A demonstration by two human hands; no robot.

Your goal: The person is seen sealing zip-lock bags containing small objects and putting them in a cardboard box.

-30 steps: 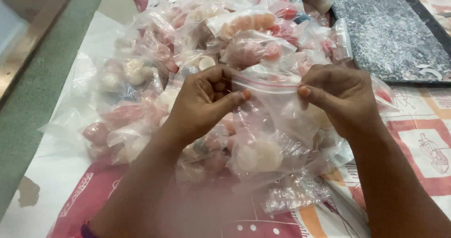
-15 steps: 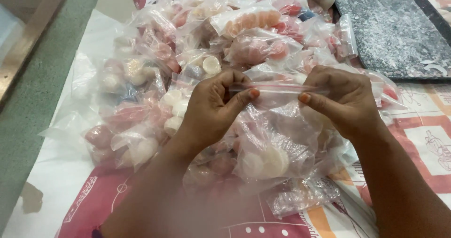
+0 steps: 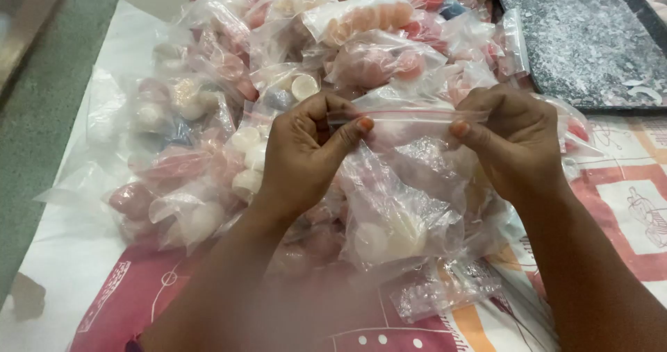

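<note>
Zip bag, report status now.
Both hands pinch zip bag at its strip: left hand, right hand. Pale round pieces inside. Pile of filled bags behind.

Clear zip bag (image 3: 406, 178) with red strip, white caps (image 3: 389, 239); speckled grey tray (image 3: 577, 39).

One head-worn camera looks steeply down and forward from close above the bench (image 3: 42, 282), framing both hands and the bags before them.
</note>
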